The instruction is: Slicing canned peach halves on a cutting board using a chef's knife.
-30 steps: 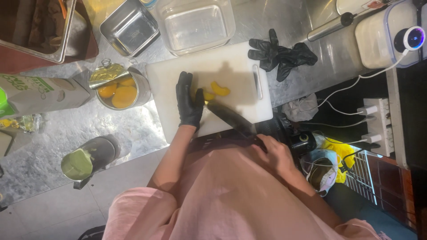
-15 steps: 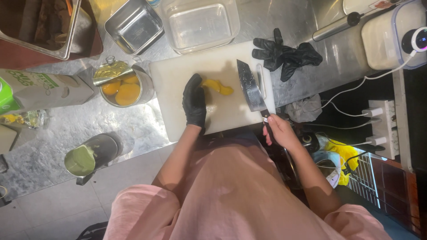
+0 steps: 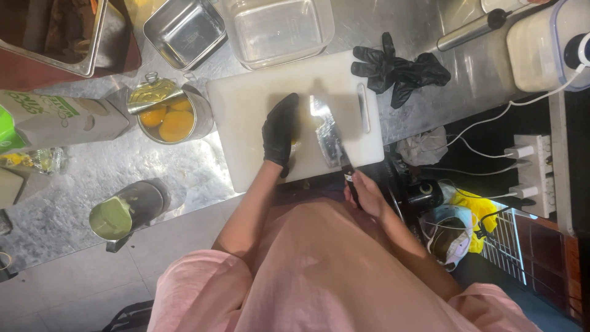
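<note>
On the one white cutting board [image 3: 258, 98], the gloved left hand [image 3: 279, 132] presses with fingers together on a yellow fruit piece [image 3: 295, 132], mostly hidden beneath it. The bare right hand [image 3: 364, 193] is wrapped around the handle of one knife [image 3: 329, 138], its blade at 3 o'clock of the fruit. One open can [image 3: 169, 114] holding about three yellow halves sits on the tabletop [image 3: 141, 178] at 9 o'clock of the board, and one crumpled black glove [image 3: 399, 67] lies at 2 o'clock.

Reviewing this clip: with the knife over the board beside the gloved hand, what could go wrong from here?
1. The knife blade lies close beside the gloved left hand covering the yellow fruit; a slip might cut the fingers.
2. The right hand is bare on the handle, so its grip may be slippery.
3. The open can has a raised jagged lid beside the board.
</note>
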